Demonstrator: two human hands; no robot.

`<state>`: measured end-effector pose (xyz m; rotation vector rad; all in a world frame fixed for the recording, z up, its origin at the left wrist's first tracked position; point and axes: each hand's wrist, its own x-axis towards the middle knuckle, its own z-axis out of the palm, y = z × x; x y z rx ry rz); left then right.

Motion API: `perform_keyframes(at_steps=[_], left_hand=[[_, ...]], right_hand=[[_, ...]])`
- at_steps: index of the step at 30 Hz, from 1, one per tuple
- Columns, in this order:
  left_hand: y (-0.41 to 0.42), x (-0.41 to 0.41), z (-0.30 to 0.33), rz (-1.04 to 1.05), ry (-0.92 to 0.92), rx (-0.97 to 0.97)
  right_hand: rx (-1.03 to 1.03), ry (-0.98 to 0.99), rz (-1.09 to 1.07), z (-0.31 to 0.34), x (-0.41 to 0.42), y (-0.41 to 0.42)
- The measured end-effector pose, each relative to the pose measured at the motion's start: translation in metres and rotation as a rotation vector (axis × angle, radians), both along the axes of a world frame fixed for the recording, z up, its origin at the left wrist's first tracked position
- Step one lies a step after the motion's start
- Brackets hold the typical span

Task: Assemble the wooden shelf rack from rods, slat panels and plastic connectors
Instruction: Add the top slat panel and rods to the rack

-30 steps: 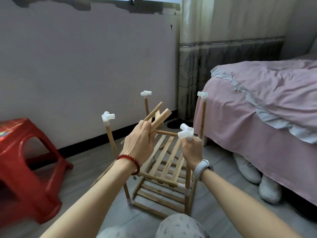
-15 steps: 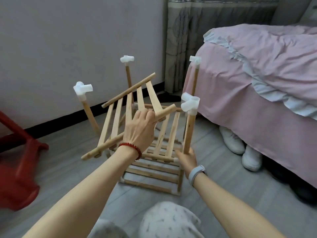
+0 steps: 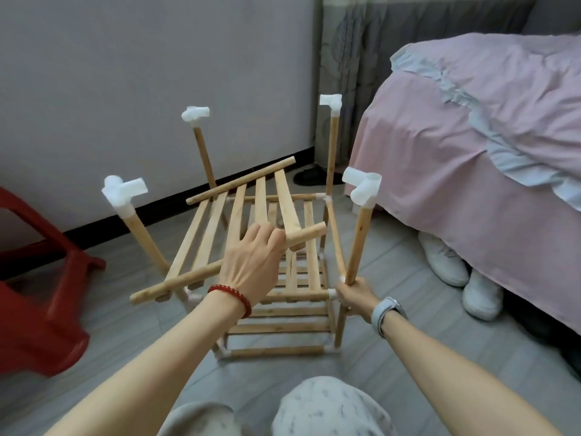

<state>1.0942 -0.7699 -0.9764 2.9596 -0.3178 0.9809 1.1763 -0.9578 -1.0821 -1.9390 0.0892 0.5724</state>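
Lowered since half a second ago: slat panel, tilted above the rack between the four posts. Left hand outstretched, fingers curled over the near rail. Right hand wrapped around the foot of the near right post.

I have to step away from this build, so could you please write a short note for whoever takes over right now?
Left hand grips the near rod of the loose slat panel, held tilted above the rack.
Right hand grips the near right post low down.
Done: two lower shelves fitted; four posts up, each topped with a white connector.
Left: seat the panel's rod ends in the top connectors.
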Motion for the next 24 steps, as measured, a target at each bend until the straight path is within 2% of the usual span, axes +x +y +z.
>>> perform_keyframes(at_steps=[4, 7, 12, 14, 19, 21, 24], left_hand=[[0.002, -0.004, 0.009, 0.014, -0.071, -0.007], [0.003, -0.006, 0.019, 0.038, -0.086, -0.028], [-0.002, -0.009, 0.033, 0.036, -0.112, -0.055], [-0.007, -0.010, 0.038, 0.022, -0.129, -0.056], [-0.015, -0.013, 0.046, -0.025, -0.125, -0.032], [-0.013, -0.014, 0.050, -0.018, -0.136, -0.013], [-0.010, -0.014, 0.057, 0.013, -0.159, 0.018]], right_hand=[[-0.079, 0.026, 0.263, 0.018, -0.010, -0.004], [0.076, -0.041, 0.422, 0.063, -0.015, -0.012], [0.563, -0.159, 0.269, 0.143, 0.001, -0.038], [0.647, -0.250, 0.203, 0.171, 0.006, -0.038], [0.188, -0.451, 0.383, 0.203, 0.009, -0.004], [0.163, -0.435, 0.370, 0.202, 0.009, 0.003], [0.238, -0.369, 0.308, 0.203, 0.007, 0.008]])
